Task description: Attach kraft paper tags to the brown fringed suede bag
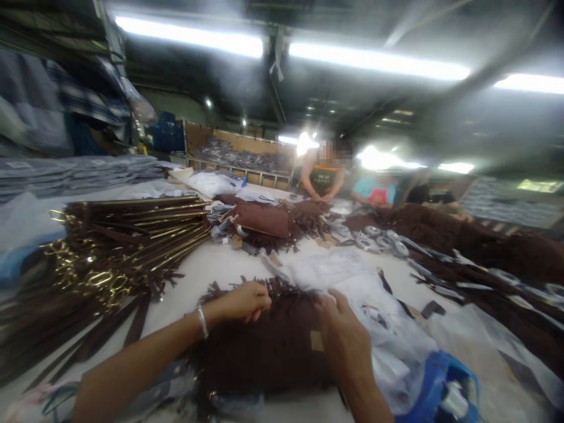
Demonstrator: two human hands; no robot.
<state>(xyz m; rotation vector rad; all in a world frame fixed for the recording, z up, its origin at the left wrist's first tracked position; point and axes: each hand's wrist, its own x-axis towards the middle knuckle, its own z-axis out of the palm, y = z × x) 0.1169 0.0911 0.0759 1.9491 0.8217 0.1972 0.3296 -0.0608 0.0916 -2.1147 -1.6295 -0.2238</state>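
A dark brown fringed bag (268,358) lies on the white table in front of me, its fringe along the far edge. My left hand (249,301), a bracelet on its wrist, is curled closed above the bag's far edge; I cannot make out what its fingers pinch. At the far right corner, my right hand (346,332) has its fingers bent round the bag's edge, partly hidden behind the hand. Beside that hand a small tan tag (316,341) rests on the bag.
Brown straps with gold hardware (132,247) are piled at left. Another brown bag (264,220) lies beyond. White plastic bags (348,276) and a blue basket (425,390) are at right, near brown goods (476,247). A co-worker (324,176) and other people stand across the table.
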